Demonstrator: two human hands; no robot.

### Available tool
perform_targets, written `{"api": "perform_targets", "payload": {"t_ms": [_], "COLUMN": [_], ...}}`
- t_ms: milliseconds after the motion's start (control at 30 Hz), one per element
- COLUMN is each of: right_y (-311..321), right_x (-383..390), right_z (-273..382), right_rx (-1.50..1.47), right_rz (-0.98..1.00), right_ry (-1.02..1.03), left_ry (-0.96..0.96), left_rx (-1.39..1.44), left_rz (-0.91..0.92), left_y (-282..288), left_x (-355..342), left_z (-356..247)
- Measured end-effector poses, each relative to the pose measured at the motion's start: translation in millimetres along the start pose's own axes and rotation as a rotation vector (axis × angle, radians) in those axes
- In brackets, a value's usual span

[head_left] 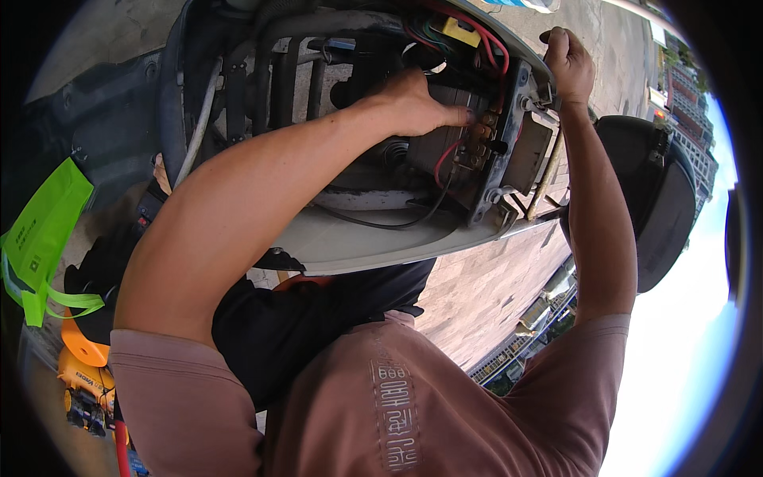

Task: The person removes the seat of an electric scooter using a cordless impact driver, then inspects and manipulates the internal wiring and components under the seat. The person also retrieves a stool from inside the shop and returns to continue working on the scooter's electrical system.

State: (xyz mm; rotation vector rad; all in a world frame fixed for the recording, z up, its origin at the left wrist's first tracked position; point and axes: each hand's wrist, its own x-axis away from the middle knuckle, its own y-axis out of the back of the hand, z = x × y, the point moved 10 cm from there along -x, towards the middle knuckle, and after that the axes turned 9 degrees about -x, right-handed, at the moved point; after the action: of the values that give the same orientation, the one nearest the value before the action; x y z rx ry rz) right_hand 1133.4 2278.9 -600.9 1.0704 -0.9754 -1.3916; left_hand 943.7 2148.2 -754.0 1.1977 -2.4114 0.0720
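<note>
Inside the opened vehicle body, a bare left hand (417,103) reaches to the wiring.

At the body's right end sits a terminal block (481,137), the left thumb stretched out at its edge; the other fingertips are hidden, so I cannot tell what they hold. A red wire (447,159) loops beside the block, and a yellow part (461,32) lies above. Just outside the shell's rim (366,259), the right hand (571,70) is curled, its grip unclear. Farther out stand a black case (664,211) at right and a green bag (46,230) at left.
</note>
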Motion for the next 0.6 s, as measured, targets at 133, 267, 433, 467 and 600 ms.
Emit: {"api": "perform_targets", "payload": {"t_ms": [133,267,433,467,600], "right_y": [-4,-4,-2,-2,-3], "right_x": [-6,-6,-5,-5,-3], "right_z": [-4,1,0,1,5], "right_rx": [-0.026,0.030,0.057,0.052,0.063], "right_rz": [0.052,0.041,0.048,0.052,0.060], "right_ry": [0.000,0.032,-0.008,0.000,0.005], "left_ry": [0.058,0.015,0.023,0.011,0.012], "left_rx": [-0.111,-0.127,-0.099,-0.102,-0.052], "left_rz": [0.057,0.048,0.099,0.103,0.111], "left_y": [-2,2,0,-1,-2], "left_x": [-2,0,0,0,-2], "left_z": [3,-5,-6,-7,-6]}}
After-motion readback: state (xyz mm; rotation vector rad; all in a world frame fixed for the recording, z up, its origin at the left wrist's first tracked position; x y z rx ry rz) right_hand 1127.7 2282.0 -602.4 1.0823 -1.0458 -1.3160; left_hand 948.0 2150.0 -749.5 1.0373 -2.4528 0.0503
